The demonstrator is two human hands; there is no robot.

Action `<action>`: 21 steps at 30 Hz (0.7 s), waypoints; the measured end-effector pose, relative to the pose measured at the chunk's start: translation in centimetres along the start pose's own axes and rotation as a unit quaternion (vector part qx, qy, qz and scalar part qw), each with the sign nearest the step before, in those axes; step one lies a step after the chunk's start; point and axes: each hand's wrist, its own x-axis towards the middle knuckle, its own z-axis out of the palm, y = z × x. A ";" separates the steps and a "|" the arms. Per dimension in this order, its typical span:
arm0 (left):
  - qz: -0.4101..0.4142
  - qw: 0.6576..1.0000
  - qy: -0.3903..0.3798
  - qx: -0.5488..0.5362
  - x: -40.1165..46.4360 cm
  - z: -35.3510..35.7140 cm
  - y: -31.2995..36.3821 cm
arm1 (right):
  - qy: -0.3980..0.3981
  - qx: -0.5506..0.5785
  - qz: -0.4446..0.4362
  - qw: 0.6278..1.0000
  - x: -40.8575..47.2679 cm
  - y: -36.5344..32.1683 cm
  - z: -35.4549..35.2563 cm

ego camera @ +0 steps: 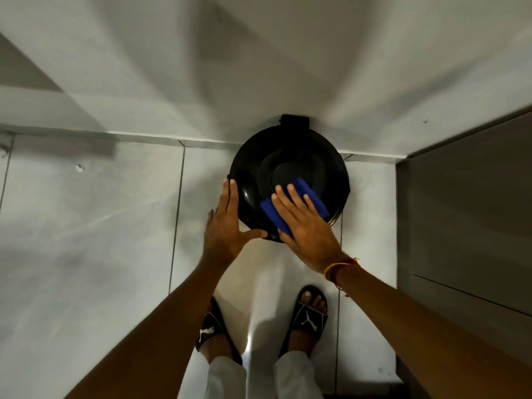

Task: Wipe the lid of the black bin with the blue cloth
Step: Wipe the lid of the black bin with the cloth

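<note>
A round black bin stands on the floor against the white wall, and I look straight down on its glossy lid (290, 165). A folded blue cloth (302, 194) lies on the near right part of the lid. My right hand (305, 223) presses flat on the cloth, fingers spread, covering its near half. My left hand (227, 223) rests against the lid's left rim, fingers straight and thumb touching the front edge. The bin's body is hidden under the lid.
White floor tiles (100, 226) spread to the left and front. A grey cabinet or door panel (466, 211) rises close on the right. My feet in black slides (309, 318) stand just in front of the bin. The wall (259, 67) is right behind it.
</note>
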 end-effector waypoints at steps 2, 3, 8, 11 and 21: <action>0.021 0.999 -0.027 0.008 0.2 -0.5 -0.7 | 0.006 0.101 0.017 0.995 0.2 -0.7 -0.4; 0.034 0.998 -0.044 0.040 0.5 -1.1 -1.2 | 0.026 0.170 0.048 0.984 0.9 -1.0 -1.0; 0.129 0.973 -0.064 0.179 3.6 -4.7 -2.2 | 0.097 0.105 0.115 0.983 5.1 -3.1 -2.0; 0.192 0.965 -0.112 0.138 7.1 -6.6 -0.3 | 0.044 -0.072 0.030 0.996 4.5 -4.2 0.0; 0.166 0.971 -0.130 0.115 11.3 -5.7 3.3 | 0.061 -0.254 -0.186 0.947 3.6 -2.7 3.1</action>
